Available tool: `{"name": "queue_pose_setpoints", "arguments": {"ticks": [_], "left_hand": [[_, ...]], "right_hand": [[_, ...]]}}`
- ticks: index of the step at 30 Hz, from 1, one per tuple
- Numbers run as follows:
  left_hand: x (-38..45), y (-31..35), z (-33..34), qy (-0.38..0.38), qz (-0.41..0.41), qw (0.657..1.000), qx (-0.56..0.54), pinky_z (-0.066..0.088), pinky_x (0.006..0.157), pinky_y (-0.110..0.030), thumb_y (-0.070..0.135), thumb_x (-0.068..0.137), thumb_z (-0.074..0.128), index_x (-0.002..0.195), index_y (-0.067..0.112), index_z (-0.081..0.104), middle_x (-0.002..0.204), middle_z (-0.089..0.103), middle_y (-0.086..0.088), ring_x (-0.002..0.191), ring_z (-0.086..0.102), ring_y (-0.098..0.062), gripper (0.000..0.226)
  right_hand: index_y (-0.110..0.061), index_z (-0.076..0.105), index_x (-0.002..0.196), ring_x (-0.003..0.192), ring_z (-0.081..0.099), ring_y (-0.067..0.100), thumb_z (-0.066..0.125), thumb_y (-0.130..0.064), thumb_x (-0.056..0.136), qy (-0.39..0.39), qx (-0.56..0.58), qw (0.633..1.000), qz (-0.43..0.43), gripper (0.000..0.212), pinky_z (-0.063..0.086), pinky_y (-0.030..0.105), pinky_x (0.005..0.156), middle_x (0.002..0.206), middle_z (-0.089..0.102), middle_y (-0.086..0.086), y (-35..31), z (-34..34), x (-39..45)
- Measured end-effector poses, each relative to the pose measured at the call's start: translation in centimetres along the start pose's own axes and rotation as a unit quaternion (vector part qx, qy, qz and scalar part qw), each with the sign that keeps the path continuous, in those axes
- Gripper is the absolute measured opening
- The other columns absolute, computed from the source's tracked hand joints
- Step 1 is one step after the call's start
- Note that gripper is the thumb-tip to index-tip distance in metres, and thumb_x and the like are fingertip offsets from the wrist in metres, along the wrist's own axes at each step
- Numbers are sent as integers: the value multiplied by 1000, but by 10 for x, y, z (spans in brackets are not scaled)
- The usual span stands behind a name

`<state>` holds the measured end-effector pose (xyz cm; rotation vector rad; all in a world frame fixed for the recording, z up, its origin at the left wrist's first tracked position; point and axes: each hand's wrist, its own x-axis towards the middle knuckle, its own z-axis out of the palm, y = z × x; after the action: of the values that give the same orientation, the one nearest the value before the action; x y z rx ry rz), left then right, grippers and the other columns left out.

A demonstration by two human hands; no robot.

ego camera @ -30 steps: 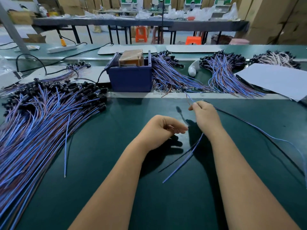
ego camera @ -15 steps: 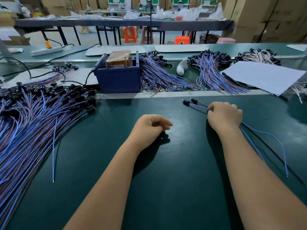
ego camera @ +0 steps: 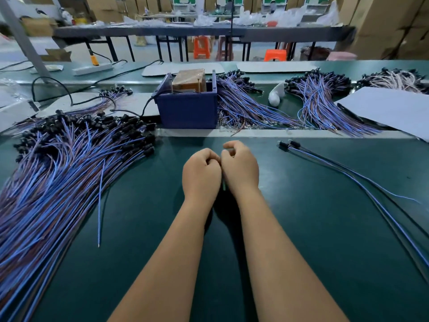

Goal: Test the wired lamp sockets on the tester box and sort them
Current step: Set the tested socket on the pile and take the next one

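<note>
Both hands [ego camera: 220, 168] curled, knuckles touching

Before you lies a dark green tabletop [ego camera: 301, 228], bounded at its far edge by a pale metal strip [ego camera: 301, 133]. Beyond it you see a second green bench [ego camera: 348, 66] carrying a white power strip [ego camera: 92, 69]. Farther back, a long grey table [ego camera: 148, 31] on black legs holds white plastic bags [ego camera: 285, 16]. Orange stools [ego camera: 201, 47] stand under it on a pale floor [ego camera: 76, 46]. Stacked cardboard cartons [ego camera: 392, 24] rise at your right; a grey post [ego camera: 21, 36] slants at your left. Light is even and diffuse.
</note>
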<state>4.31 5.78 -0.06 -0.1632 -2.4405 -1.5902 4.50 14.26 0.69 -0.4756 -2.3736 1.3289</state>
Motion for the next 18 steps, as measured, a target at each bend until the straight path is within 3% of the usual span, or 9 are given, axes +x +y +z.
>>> {"name": "queue_pose_setpoints", "arguments": {"ticks": [3, 7, 9, 11, 14, 18], "left_hand": [[10, -3, -10, 66, -1, 997, 33, 33, 65, -24, 6, 87, 48, 76, 26, 59, 91, 56, 5, 85, 51, -13, 25], [13, -5, -11, 73, 18, 995, 72, 35, 88, -27, 10, 88, 53, 88, 21, 64, 113, 54, 1, 109, 50, -20, 16], [15, -8, -13, 66, 17, 988, 141, 30, 98, -32, 16, 89, 54, 99, 20, 66, 130, 51, -2, 127, 42, -22, 17], [19, -13, -20, 57, -30, 972, 224, 20, 111, -40, 24, 90, 53, 113, 23, 62, 150, 36, -7, 145, 20, -27, 24], [26, -19, -37, 50, -127, 952, 274, 7, 117, -51, 29, 89, 51, 126, 24, 52, 162, 11, -17, 150, -5, -34, 37], [32, -24, -50, 1, -192, 923, 335, 0, 118, -56, 32, 92, 44, 144, 19, 36, 162, -4, -24, 150, -13, -36, 55]], "right_hand": [[-20, 66, 109, 107, 56, 24, 50, -19, 92, -34, -64, 996, -43, 24, 41, 42, 99, 112, 65, 3, 6, -1, 1], [-18, 68, 104, 109, 54, 25, 49, -19, 94, -40, -100, 991, -80, 22, 40, 41, 98, 113, 64, 5, 7, -1, 0], [-18, 68, 106, 109, 51, 28, 48, -20, 95, -42, -144, 983, -104, 24, 40, 41, 96, 114, 65, 7, 6, 2, -3], [-19, 68, 107, 109, 49, 29, 47, -21, 95, -49, -170, 977, -119, 25, 39, 39, 93, 113, 66, 6, 6, 3, -5], [-21, 69, 106, 108, 47, 27, 46, -22, 96, -59, -178, 975, -120, 25, 37, 38, 93, 112, 64, 4, 7, 4, -7], [-22, 69, 105, 108, 45, 25, 46, -23, 96, -68, -170, 977, -112, 24, 36, 37, 94, 112, 62, 2, 8, 2, -6]]}}
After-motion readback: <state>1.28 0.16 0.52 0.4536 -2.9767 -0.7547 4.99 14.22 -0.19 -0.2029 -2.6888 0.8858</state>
